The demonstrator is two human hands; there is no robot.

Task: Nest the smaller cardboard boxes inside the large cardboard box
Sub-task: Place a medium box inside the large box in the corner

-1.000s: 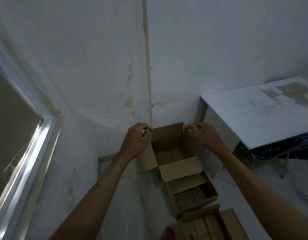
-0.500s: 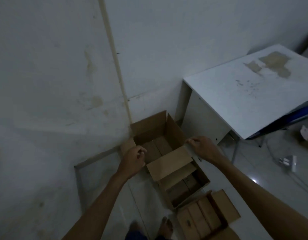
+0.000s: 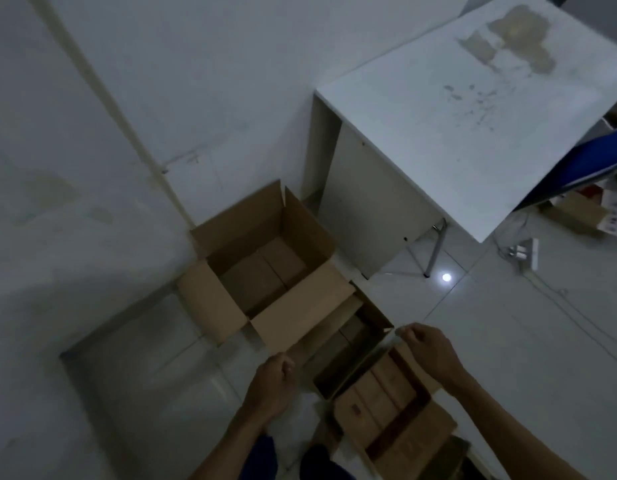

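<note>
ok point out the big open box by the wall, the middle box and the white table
large cardboard box (image 3: pixel 262 271), head view, on its inside floor
middle cardboard box (image 3: pixel 348 351), head view, on its dark open interior
white table (image 3: pixel 466 126), head view, on the bare tabletop

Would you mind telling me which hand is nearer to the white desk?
The right hand: it is nearer the white desk, below its metal legs. The left hand sits farther left, beside the large cardboard box.
</note>
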